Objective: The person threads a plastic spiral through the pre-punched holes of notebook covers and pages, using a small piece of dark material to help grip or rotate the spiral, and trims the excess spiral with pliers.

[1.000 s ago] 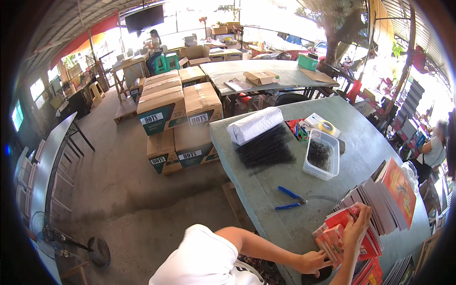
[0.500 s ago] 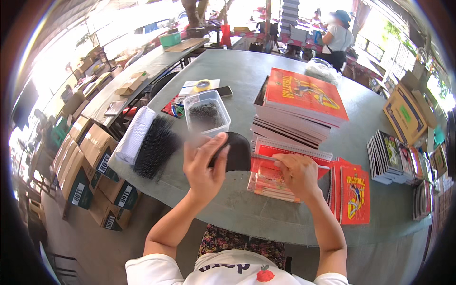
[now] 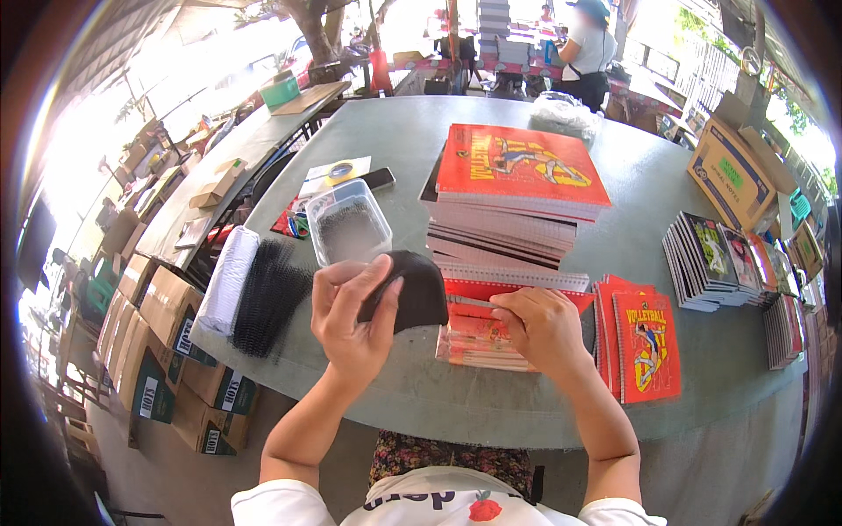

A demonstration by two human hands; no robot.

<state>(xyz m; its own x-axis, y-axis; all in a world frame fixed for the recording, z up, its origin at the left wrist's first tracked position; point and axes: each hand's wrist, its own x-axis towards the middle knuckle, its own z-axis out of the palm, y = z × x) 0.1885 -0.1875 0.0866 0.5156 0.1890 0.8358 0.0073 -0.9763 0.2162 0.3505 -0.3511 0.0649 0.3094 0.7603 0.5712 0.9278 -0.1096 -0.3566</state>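
Note:
My left hand [image 3: 351, 320] is raised over the table, thumb and fingers closed on a dark, flat piece with a rounded edge [image 3: 417, 294]. To its right, my right hand [image 3: 544, 326] pinches the end of a thin grey strip or rod [image 3: 469, 301], whose exact kind I cannot make out. That strip lies across a red-covered notebook [image 3: 500, 287] with a row of holes along its far edge. Red-printed bundles [image 3: 487, 352] sit under and beside the right hand. Behind them rises a tall stack of unbound notebooks [image 3: 522, 171] with a red cover on top.
Spiral-bound red notebooks [image 3: 645, 346] lie at the right. Left are black spiral coils [image 3: 267, 302], a white roll [image 3: 226, 280] and a clear tub [image 3: 386, 230] of small black pieces. Farther off are a tape roll [image 3: 340, 172], a phone [image 3: 378, 180], stacked notebooks [image 3: 710, 263] and a carton [image 3: 730, 171].
The whole view has swung slightly, so the table's things sit farther left. Both hands keep their grips, and the dark piece and strip stay nearly in place.

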